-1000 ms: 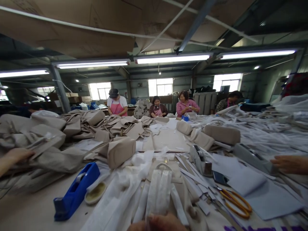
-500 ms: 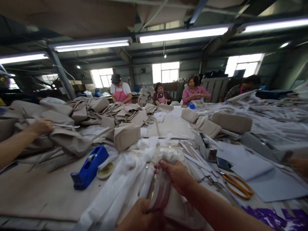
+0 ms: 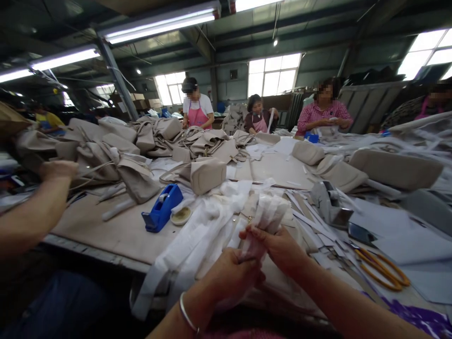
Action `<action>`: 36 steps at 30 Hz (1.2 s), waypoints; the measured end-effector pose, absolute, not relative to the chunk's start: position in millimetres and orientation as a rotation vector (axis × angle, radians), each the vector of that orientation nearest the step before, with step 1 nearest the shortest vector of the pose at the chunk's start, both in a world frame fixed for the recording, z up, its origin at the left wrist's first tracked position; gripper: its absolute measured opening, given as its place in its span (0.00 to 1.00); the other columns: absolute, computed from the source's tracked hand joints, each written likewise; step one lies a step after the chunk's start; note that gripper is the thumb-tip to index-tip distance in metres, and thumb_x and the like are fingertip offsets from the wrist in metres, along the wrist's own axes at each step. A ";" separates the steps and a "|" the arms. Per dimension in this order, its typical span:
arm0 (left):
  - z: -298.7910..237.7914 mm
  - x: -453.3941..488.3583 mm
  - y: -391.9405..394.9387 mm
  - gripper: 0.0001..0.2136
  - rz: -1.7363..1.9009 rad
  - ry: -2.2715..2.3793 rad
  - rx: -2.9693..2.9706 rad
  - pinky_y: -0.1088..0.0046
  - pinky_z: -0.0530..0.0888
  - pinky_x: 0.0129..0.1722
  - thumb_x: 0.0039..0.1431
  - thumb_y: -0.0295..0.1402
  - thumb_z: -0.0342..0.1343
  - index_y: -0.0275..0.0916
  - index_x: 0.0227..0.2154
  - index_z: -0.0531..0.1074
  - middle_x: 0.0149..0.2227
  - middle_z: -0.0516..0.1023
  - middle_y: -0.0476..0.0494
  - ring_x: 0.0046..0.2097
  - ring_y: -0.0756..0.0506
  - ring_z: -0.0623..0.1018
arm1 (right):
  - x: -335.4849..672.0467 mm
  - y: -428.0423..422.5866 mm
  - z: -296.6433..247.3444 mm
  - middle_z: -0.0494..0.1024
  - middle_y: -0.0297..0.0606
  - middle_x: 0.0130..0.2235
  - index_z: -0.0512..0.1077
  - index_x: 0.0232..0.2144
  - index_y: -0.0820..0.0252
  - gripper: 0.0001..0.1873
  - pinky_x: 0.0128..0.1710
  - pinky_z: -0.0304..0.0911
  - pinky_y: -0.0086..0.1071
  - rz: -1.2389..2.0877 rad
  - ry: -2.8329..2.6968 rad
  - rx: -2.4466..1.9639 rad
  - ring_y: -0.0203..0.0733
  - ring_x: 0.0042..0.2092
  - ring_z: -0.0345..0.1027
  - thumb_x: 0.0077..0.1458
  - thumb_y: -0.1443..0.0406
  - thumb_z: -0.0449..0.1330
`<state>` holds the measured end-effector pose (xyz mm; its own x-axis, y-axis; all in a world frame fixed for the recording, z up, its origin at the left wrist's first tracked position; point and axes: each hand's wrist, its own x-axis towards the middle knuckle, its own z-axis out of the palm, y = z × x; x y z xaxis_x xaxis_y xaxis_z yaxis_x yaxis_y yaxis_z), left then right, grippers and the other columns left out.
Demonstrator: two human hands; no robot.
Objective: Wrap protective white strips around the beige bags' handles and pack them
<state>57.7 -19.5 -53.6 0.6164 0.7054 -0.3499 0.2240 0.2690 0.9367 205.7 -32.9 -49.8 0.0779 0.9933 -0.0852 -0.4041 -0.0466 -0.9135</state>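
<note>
My left hand (image 3: 235, 273), with a silver bangle on its wrist, is closed around the lower part of a translucent white plastic wrap (image 3: 273, 207). Just above it, my right hand (image 3: 278, 247) pinches the same wrap between thumb and fingers. The wrap's bunched top sticks up past my right hand; what lies inside it is hidden. A small gold metal fitting (image 3: 249, 218) shows beside the fingers. More white wrapping strips (image 3: 197, 230) spread over the table to the left, and beige material lies under my hands.
A blue tape dispenser (image 3: 162, 207) and a round dish (image 3: 181, 215) stand left; a grey tape dispenser (image 3: 330, 205), phone (image 3: 360, 233) and yellow-handled scissors (image 3: 383, 268) lie right. Beige bags (image 3: 208, 174) are heaped behind. A co-worker's hand (image 3: 58, 170) reaches in from the left; other people work opposite.
The view has tilted down and turned left. My left hand has come up closer to my right, both still on the wrap. The co-worker's hand at left is still by the bags.
</note>
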 end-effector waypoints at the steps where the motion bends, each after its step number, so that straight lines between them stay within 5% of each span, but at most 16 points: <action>1: -53.3 60.5 -19.4 0.14 0.437 0.865 1.249 0.72 0.68 0.29 0.53 0.40 0.58 0.31 0.28 0.78 0.25 0.79 0.39 0.27 0.47 0.75 | 202.9 -35.0 -51.2 0.84 0.44 0.33 0.80 0.33 0.65 0.19 0.24 0.68 0.26 1.374 -0.815 -1.014 0.40 0.29 0.76 0.46 0.54 0.73; 5: -54.9 67.0 -18.7 0.14 0.558 0.744 1.153 0.71 0.71 0.32 0.52 0.40 0.60 0.31 0.27 0.76 0.25 0.78 0.41 0.28 0.47 0.76 | 197.1 -43.1 -56.1 0.83 0.45 0.32 0.80 0.35 0.67 0.25 0.10 0.52 0.24 1.452 -0.852 -1.096 0.32 0.16 0.64 0.46 0.49 0.70; 7: -58.0 62.8 -16.2 0.14 0.541 0.728 1.218 0.71 0.71 0.34 0.55 0.40 0.58 0.30 0.29 0.78 0.28 0.80 0.39 0.31 0.46 0.77 | 200.2 -42.0 -54.1 0.84 0.44 0.33 0.80 0.35 0.65 0.24 0.12 0.56 0.25 1.434 -0.848 -1.099 0.32 0.16 0.64 0.46 0.50 0.71; 10: -63.6 48.6 -10.7 0.15 0.405 0.701 1.375 0.73 0.70 0.34 0.56 0.40 0.59 0.31 0.36 0.80 0.34 0.82 0.38 0.34 0.46 0.78 | 210.3 -34.2 -46.9 0.84 0.44 0.34 0.80 0.34 0.64 0.21 0.27 0.70 0.30 1.321 -0.825 -1.069 0.41 0.29 0.76 0.45 0.53 0.72; 13: -66.8 39.0 -9.6 0.16 0.284 0.800 1.481 0.75 0.66 0.28 0.58 0.41 0.56 0.32 0.34 0.81 0.31 0.82 0.40 0.29 0.48 0.75 | 217.2 -27.1 -43.2 0.85 0.45 0.35 0.80 0.35 0.63 0.21 0.39 0.71 0.33 1.251 -0.800 -1.037 0.46 0.39 0.78 0.45 0.53 0.73; 20: -76.3 58.8 -18.3 0.21 0.478 0.891 1.329 0.74 0.63 0.24 0.58 0.46 0.56 0.30 0.26 0.79 0.25 0.79 0.39 0.23 0.49 0.71 | 206.2 -32.5 -54.6 0.84 0.46 0.34 0.79 0.35 0.64 0.23 0.34 0.72 0.33 1.354 -0.670 -0.989 0.47 0.37 0.78 0.41 0.54 0.75; 25: -82.7 65.4 -18.1 0.24 0.573 0.797 1.249 0.74 0.64 0.28 0.57 0.51 0.58 0.29 0.27 0.78 0.26 0.78 0.39 0.25 0.50 0.70 | 201.7 -38.8 -55.4 0.83 0.46 0.35 0.77 0.36 0.65 0.25 0.14 0.57 0.26 1.413 -0.707 -1.033 0.39 0.23 0.71 0.43 0.51 0.73; 30: -77.8 62.2 -20.8 0.22 0.427 0.765 1.267 0.74 0.61 0.24 0.57 0.51 0.56 0.32 0.27 0.76 0.24 0.75 0.43 0.23 0.50 0.69 | 202.8 -38.9 -49.4 0.83 0.45 0.32 0.79 0.32 0.65 0.22 0.33 0.70 0.32 1.374 -0.732 -0.988 0.43 0.33 0.76 0.42 0.53 0.74; 36: -74.2 54.9 -25.8 0.21 0.433 0.869 1.531 0.71 0.63 0.26 0.56 0.52 0.55 0.39 0.23 0.74 0.24 0.74 0.45 0.27 0.46 0.71 | 217.0 -13.1 -44.5 0.80 0.41 0.27 0.76 0.26 0.65 0.19 0.28 0.69 0.30 1.398 -0.569 -0.911 0.41 0.29 0.75 0.45 0.54 0.72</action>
